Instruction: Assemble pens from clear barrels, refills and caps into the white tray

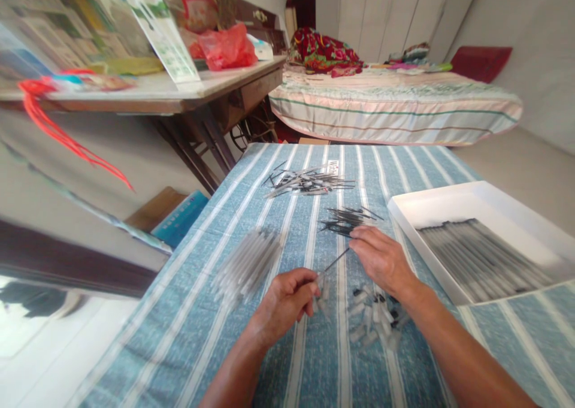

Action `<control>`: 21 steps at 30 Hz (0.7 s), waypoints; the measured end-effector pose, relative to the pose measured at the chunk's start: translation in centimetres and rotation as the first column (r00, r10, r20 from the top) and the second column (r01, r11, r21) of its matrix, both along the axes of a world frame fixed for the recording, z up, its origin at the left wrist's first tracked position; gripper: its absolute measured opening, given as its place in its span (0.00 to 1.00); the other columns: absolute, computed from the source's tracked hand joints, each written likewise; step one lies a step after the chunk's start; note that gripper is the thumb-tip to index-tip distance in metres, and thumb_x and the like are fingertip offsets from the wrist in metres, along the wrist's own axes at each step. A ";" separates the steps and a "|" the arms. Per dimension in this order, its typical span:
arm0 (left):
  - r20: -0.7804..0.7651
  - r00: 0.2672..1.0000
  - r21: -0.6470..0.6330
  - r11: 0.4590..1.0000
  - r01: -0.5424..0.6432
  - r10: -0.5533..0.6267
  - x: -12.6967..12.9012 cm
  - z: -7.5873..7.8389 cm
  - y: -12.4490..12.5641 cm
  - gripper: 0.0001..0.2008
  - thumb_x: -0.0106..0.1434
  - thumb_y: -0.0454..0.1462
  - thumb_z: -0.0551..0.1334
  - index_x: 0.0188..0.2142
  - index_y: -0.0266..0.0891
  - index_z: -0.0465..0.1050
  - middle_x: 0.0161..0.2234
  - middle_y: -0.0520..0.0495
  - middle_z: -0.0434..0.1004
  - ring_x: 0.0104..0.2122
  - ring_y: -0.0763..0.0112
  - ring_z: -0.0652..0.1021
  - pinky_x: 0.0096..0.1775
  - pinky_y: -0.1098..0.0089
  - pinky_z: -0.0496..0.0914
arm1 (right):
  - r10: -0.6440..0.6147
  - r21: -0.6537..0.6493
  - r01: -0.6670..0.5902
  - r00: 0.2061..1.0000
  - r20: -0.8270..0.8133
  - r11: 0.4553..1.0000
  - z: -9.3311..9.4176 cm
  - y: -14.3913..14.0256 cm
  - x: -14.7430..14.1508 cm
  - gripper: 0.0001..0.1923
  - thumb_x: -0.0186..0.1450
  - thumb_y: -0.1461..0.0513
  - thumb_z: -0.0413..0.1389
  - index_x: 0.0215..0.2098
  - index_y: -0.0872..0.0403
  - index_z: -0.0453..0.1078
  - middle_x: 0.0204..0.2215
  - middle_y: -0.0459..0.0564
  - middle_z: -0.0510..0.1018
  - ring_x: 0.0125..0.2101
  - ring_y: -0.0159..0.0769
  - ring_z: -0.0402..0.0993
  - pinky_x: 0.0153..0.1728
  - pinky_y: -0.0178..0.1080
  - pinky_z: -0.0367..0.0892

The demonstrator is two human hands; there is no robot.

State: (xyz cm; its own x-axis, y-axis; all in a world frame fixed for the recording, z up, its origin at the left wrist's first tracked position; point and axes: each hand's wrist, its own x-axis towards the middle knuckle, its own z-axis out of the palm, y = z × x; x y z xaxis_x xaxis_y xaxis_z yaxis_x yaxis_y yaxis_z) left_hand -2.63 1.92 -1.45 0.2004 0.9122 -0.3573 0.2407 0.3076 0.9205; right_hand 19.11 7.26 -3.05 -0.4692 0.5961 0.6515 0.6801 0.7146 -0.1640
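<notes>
My left hand (pixel 287 300) is closed around a small clear tube piece near the middle of the striped blue cloth (pixel 197 312). My right hand (pixel 380 259) pinches a thin dark rod (pixel 336 260) whose lower end points into the left hand's piece. Just beyond the right hand lies a small heap of dark rods (pixel 345 219). A pile of short clear caps (pixel 375 319) sits under my right wrist. A bundle of clear tubes (pixel 247 264) lies to the left of my left hand.
A white tray (pixel 449 201) with several finished grey sticks stands at the right. Another heap of mixed rods (pixel 305 182) lies farther back. A cluttered sewing table (pixel 179 93) stands at the left, and a bed (pixel 395 105) lies behind.
</notes>
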 end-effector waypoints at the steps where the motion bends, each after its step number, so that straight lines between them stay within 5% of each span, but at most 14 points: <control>1: 0.018 1.000 -0.002 1.000 -0.006 0.006 0.0 0.0 0.0 0.08 0.55 0.38 0.57 0.29 0.36 0.71 0.18 0.53 0.70 0.14 0.79 0.65 0.17 0.77 0.55 | -0.022 0.006 0.022 1.000 0.005 1.000 0.0 -0.1 0.0 0.14 0.65 0.70 0.45 0.33 0.56 0.72 0.37 0.55 0.76 0.45 0.40 0.69 0.43 0.41 0.69; 6: 0.100 0.994 -0.018 0.999 -0.046 0.047 0.4 0.3 -0.1 0.08 0.54 0.39 0.59 0.30 0.35 0.71 0.23 0.51 0.73 0.15 0.80 0.67 0.17 0.77 0.57 | -0.045 -0.027 0.045 0.999 0.015 0.999 0.1 -0.6 -0.4 0.14 0.66 0.68 0.45 0.33 0.55 0.72 0.39 0.56 0.75 0.44 0.38 0.70 0.42 0.39 0.70; 12: 0.224 0.973 -0.030 0.998 -0.056 0.061 0.6 0.3 -0.3 0.11 0.52 0.40 0.62 0.33 0.35 0.70 0.26 0.50 0.75 0.17 0.78 0.70 0.18 0.76 0.60 | 0.193 -0.122 -0.209 0.973 -0.130 0.970 1.2 -2.5 -2.8 0.14 0.65 0.69 0.45 0.44 0.55 0.68 0.43 0.56 0.74 0.45 0.36 0.71 0.45 0.39 0.69; 15: 0.293 0.952 0.016 0.995 -0.099 0.090 0.6 0.9 -0.5 0.09 0.54 0.39 0.63 0.33 0.35 0.71 0.25 0.50 0.75 0.19 0.77 0.71 0.21 0.75 0.63 | 0.203 -0.177 -0.249 0.949 -0.240 0.952 1.9 -2.9 -3.2 0.18 0.64 0.69 0.45 0.52 0.54 0.63 0.49 0.56 0.70 0.50 0.36 0.68 0.48 0.39 0.67; 18: 0.357 0.929 0.061 0.991 -0.123 0.093 0.5 1.5 -0.7 0.07 0.56 0.38 0.62 0.31 0.34 0.72 0.21 0.51 0.74 0.18 0.79 0.70 0.23 0.76 0.63 | 0.118 -0.262 -0.179 0.965 -0.235 0.948 2.5 -2.4 -2.1 0.14 0.63 0.68 0.47 0.46 0.56 0.67 0.44 0.56 0.73 0.45 0.36 0.70 0.45 0.38 0.67; 21: 0.424 0.900 0.070 0.987 -0.145 0.103 0.4 1.7 -0.7 0.07 0.57 0.37 0.62 0.31 0.33 0.72 0.23 0.50 0.74 0.19 0.78 0.70 0.23 0.76 0.63 | 0.077 -0.489 -0.050 0.996 0.035 0.871 3.3 -1.7 -0.5 0.09 0.63 0.66 0.50 0.30 0.54 0.72 0.29 0.49 0.76 0.33 0.34 0.73 0.35 0.35 0.65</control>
State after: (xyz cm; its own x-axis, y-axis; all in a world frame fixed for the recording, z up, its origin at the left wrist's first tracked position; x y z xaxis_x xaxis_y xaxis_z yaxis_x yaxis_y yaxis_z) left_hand -2.26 1.22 0.25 0.1944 0.9653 -0.1741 -0.2063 0.2138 0.9549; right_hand 18.56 5.52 0.27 -0.5420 0.7992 0.2597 0.6529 0.5951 -0.4687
